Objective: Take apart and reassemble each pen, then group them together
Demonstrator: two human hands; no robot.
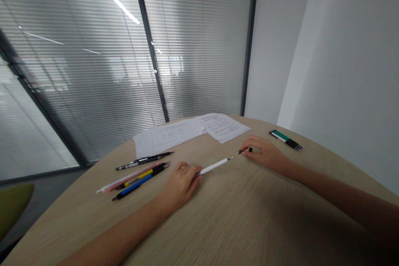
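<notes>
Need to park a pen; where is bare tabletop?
The widest bare tabletop lies between left forearm and right forearm, nearside of the white pen; another, between right forearm and green pack. Crowded: left of the left hand, where pens lie bunched; papers cover part of the far edge.

Count, 12 = far edge of the pale wood tabletop (230, 224): 1 slim white pen (215, 166), centre. 1 small dark pointed tip (240, 152), 1 o'clock. At 10: 2 slim black pens (149, 159), 1 yellow-and-black pen (139, 178), 1 blue-and-black pen (136, 185), pink-white pens (126, 178) overlapping, count unclear. 1 flat green-and-black pen pack (282, 136), 2. White printed paper sheets (174, 135), 12: at least 2.
</notes>
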